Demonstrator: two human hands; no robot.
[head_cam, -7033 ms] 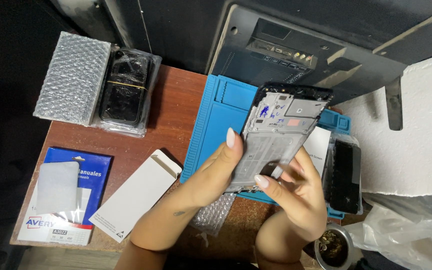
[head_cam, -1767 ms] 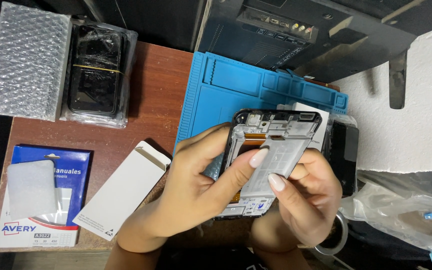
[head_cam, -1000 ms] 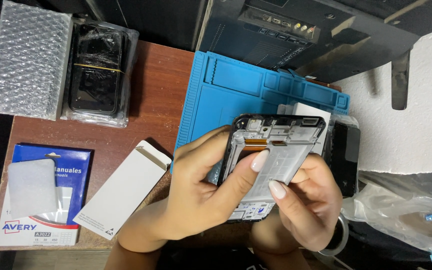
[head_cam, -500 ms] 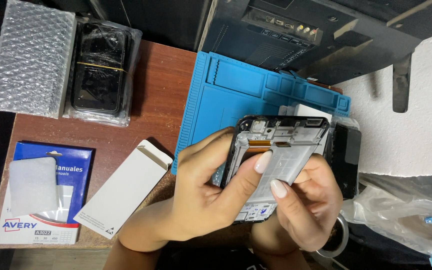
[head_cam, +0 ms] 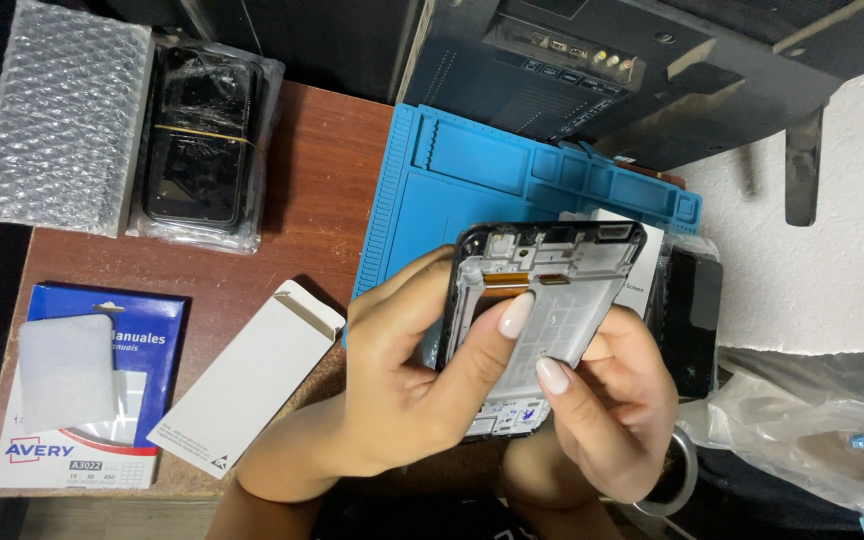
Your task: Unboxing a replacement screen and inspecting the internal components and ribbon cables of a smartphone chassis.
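I hold an open phone frame [head_cam: 552, 290] with its inner side up, showing a silvery plate and an orange flex strip near the top. My left hand [head_cam: 402, 390] grips its left edge, thumb pressed on the plate. My right hand [head_cam: 617, 410] supports the lower right side, its thumb resting on the plate too. The frame hovers over a blue work mat [head_cam: 482, 180].
The brown table [head_cam: 307, 150] carries a bagged black phone [head_cam: 197, 135], bubble wrap [head_cam: 62, 110], a white open carton [head_cam: 252, 375], a blue label box [head_cam: 92, 400] with a white foam pad [head_cam: 67, 370], and another black phone [head_cam: 692, 310] at right. A dark device back [head_cam: 602, 70] stands behind.
The frame has tilted and shifted slightly to the right in both hands over the last seconds; my thumbs have slid a little across the plate. Nothing on the table moved.
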